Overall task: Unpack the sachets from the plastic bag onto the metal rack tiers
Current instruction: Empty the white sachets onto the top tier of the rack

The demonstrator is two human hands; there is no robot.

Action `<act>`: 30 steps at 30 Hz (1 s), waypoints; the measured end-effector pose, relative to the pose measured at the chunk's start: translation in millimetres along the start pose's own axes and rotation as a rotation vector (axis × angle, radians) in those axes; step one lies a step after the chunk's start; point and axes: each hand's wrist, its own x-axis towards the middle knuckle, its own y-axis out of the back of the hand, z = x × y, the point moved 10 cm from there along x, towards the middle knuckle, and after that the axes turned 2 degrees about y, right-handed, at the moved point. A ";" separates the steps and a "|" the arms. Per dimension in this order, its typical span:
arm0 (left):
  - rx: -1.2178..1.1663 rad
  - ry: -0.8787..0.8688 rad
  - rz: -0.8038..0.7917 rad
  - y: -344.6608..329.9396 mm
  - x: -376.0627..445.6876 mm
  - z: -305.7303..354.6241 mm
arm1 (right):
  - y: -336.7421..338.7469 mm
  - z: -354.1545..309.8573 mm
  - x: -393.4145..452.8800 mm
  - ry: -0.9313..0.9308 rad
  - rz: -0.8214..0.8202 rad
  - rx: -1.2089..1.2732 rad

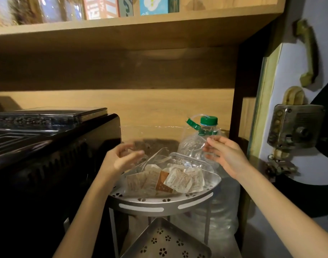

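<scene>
Several sachets (168,180) lay on the top tier (159,206) beneath the plastic bag (152,135), its sides pinched in the fingers of my left hand (122,159) and right hand (224,155); dragging it low, I judged, could sweep some off the near rim.

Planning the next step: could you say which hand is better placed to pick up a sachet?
Probably left: the left hand hovers above the sachets; the right hand pinches the plastic bag beside the bottle.

Dim warm light, brightest on the pale wooden back panel (159,107), glossy black appliance (47,174) sunk in shadow, glints on the clear plastic bag (159,133), left hand (122,159) motion-blurred, colourful top-shelf boxes (103,6) soft, edges bowed.
</scene>
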 end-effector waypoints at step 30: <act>-0.155 -0.477 0.189 35.4 -25.2 82.2 | -6.9 -44.2 -1.9 0.087 -0.072 -0.044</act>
